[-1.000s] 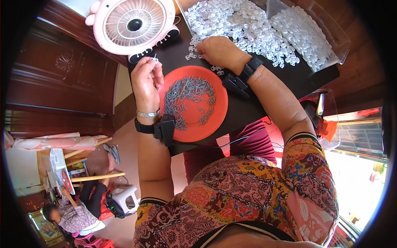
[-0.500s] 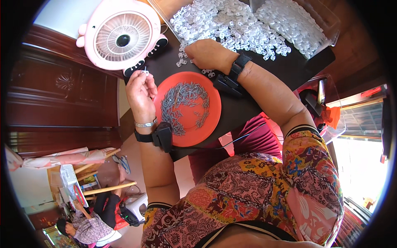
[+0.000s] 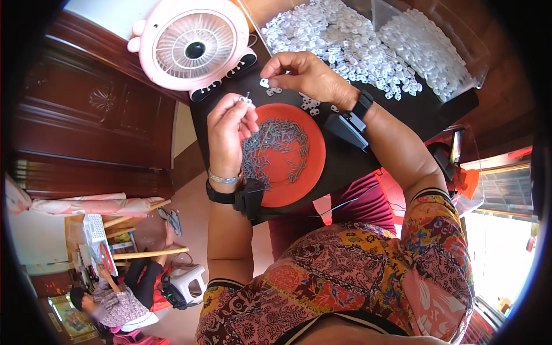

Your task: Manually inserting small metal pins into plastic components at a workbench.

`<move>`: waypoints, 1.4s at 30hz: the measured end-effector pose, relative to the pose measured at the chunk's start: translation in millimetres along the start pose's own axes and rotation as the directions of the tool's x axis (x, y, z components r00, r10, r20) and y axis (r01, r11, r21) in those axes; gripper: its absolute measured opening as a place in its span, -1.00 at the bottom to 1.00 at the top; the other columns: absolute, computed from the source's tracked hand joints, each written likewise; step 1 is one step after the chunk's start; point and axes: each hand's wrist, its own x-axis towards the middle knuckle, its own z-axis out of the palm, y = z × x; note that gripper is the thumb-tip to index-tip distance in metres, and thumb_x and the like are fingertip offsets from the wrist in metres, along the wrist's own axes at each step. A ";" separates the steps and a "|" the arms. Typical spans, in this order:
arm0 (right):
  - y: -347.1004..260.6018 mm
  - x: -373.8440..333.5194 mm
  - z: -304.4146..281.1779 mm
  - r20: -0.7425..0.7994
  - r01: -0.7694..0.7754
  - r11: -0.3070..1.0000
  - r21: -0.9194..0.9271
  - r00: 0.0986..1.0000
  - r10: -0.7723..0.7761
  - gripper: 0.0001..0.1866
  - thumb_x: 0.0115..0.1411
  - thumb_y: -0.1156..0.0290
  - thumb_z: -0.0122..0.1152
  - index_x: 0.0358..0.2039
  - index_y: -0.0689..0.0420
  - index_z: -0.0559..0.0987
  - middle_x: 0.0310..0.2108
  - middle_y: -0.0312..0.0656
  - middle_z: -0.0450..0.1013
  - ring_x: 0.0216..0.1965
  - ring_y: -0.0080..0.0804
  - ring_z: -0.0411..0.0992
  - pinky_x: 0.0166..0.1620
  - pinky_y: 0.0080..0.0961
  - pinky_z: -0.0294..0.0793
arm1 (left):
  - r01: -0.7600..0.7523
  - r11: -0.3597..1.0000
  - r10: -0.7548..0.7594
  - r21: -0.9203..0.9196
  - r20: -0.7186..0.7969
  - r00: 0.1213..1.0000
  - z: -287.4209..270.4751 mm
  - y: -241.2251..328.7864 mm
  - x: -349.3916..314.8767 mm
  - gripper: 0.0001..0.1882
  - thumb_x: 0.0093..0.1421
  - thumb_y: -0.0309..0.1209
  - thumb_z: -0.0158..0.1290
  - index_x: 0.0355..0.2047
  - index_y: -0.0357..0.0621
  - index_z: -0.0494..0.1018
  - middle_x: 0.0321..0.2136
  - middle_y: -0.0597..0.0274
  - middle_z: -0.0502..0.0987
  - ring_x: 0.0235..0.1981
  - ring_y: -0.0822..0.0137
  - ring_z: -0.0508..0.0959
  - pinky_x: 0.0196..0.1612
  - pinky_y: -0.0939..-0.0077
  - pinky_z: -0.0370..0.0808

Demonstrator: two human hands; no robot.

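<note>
Between the thumb and forefinger of my left hand (image 3: 231, 122) is a small white plastic clip (image 3: 245, 100) with a grey screw standing up through it. My right hand (image 3: 303, 73) pinches another white clip (image 3: 264, 83) at its fingertips, just above a few loose clips on the black tabletop (image 3: 339, 155). Below my left hand lies a round red plate (image 3: 315, 167) strewn with grey screws (image 3: 283, 133); my left hand and wrist cover its left rim. A large heap of white clips (image 3: 345, 43) is spread beyond my right hand.
A pink fan (image 3: 195, 50) stands at the table's far left. At the far right is a clear plastic bin (image 3: 468, 43) with more white clips. Another person (image 3: 118, 305) sits at the lower left, near a grey stool (image 3: 187, 284).
My right hand has turned and opened out from its curled pose by the heap, and a white clip now shows at its fingertips. My left hand keeps its clip and screw. The whole view has shifted.
</note>
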 end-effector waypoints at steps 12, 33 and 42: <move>14.2 0.5 -25.4 -0.281 -0.045 0.588 -0.808 0.906 -0.317 -0.87 0.08 0.42 0.14 -0.35 0.13 0.57 -0.47 -0.09 0.51 -0.45 -0.17 0.50 -0.37 -0.40 0.47 | -0.017 0.997 0.016 -0.073 -0.018 1.000 0.0 -4.3 4.6 -0.79 0.23 -0.35 -0.10 -0.47 -0.19 0.41 -0.59 0.30 0.46 -0.66 0.58 0.41 -0.59 0.80 0.24; 27.4 -4.8 -29.5 0.017 -0.051 0.410 -0.910 0.987 0.160 -0.84 -0.05 0.34 0.16 -0.43 0.08 0.57 -0.45 -0.14 0.51 -0.36 -0.12 0.47 -0.28 -0.26 0.43 | -0.009 1.000 0.009 0.024 -0.026 1.000 -7.3 -7.7 5.0 -0.77 0.24 -0.33 -0.16 -0.44 -0.19 0.40 -0.56 0.25 0.47 -0.63 0.50 0.44 -0.54 0.72 0.29; 38.2 -2.8 -13.2 0.093 0.063 0.367 -0.928 0.994 0.064 -0.82 -0.02 0.37 0.15 -0.38 0.10 0.58 -0.40 -0.07 0.50 -0.28 -0.08 0.48 -0.21 -0.24 0.45 | -0.012 1.000 0.013 0.016 -0.016 1.000 -5.1 -6.7 5.7 -0.78 0.24 -0.33 -0.15 -0.43 -0.19 0.40 -0.56 0.26 0.47 -0.63 0.51 0.44 -0.55 0.72 0.29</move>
